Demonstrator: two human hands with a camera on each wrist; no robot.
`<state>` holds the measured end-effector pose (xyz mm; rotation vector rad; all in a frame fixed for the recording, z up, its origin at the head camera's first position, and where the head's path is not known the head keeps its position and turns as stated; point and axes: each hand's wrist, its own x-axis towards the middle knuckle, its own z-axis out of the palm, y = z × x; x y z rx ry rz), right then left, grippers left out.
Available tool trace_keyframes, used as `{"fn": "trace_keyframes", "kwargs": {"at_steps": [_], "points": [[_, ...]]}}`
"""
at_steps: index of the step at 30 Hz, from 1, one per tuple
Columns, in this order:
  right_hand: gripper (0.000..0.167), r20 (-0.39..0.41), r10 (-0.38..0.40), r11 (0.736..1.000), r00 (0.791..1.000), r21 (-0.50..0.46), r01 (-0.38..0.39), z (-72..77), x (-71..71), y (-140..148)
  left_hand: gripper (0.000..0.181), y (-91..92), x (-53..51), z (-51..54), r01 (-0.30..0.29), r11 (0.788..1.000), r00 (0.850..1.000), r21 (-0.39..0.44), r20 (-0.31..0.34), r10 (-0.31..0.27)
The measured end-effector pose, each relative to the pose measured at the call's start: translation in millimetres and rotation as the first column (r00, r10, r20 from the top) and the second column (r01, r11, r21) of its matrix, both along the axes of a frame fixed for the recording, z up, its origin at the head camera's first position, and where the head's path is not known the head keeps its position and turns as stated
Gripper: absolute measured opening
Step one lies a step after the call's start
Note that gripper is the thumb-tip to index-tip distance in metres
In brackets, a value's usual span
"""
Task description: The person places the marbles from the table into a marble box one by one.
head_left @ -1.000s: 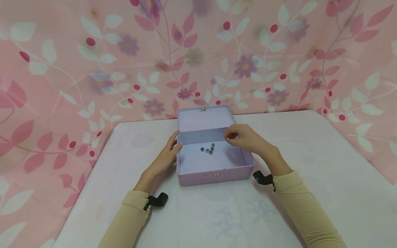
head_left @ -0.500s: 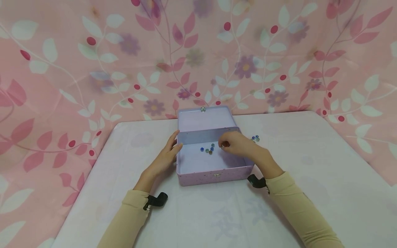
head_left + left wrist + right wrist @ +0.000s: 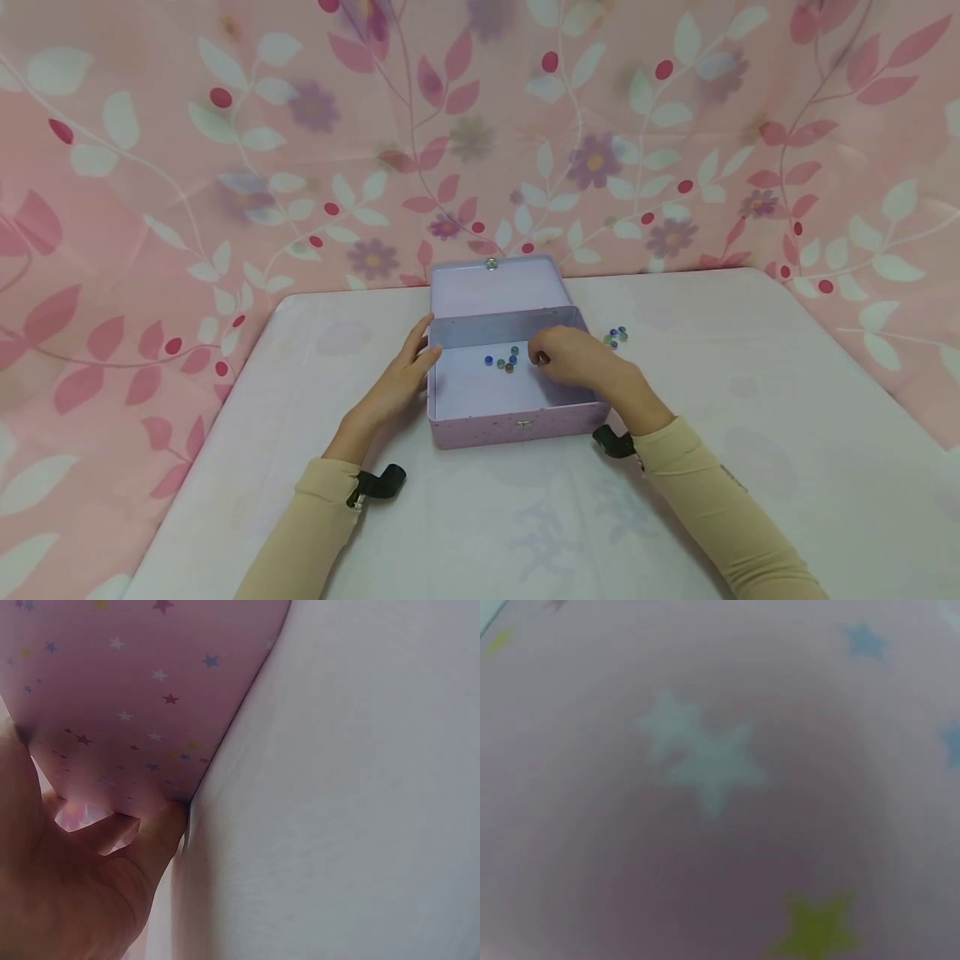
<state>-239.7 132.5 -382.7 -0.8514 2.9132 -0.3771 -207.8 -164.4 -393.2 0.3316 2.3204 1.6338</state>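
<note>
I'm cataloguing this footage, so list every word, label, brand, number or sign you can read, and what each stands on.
None: no word, label, brand, number or sign can be read in any view.
Box: printed stars, no lettering visible.
Backdrop: leaves and flowers, no lettering visible.
Tablecloth: faint bluish marks, too blurred to make out.

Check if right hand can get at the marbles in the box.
Probably yes: the right hand reaches into the open box, just right of the marbles, with nothing visible between.
</note>
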Motion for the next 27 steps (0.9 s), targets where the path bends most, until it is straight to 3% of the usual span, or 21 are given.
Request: {"fn": "trace_keyframes", "kwargs": {"at_steps": [11,19,27], "points": [[0.008,0.02,-0.02,1.0,1.0,0.009,0.019,-0.5,0.7,-0.3,0.065,0.1,-1.2,-2.1,0.001,1.0,1.0,0.022,0.0,-0.001],[0.014,0.042,-0.008,0.993,0.999,-0.116,0.013,4.1,0.1,4.0,0.066,0.2,0.3,-1.3,-0.001,1.0,1.0,0.011,0.002,0.001],[0.015,0.063,0.01,0.968,0.998,-0.251,0.006,8.2,-5.9,13.8,0.066,0.0,0.4,-1.1,0.001,1.0,1.0,0.012,-0.001,-0.001]]}}
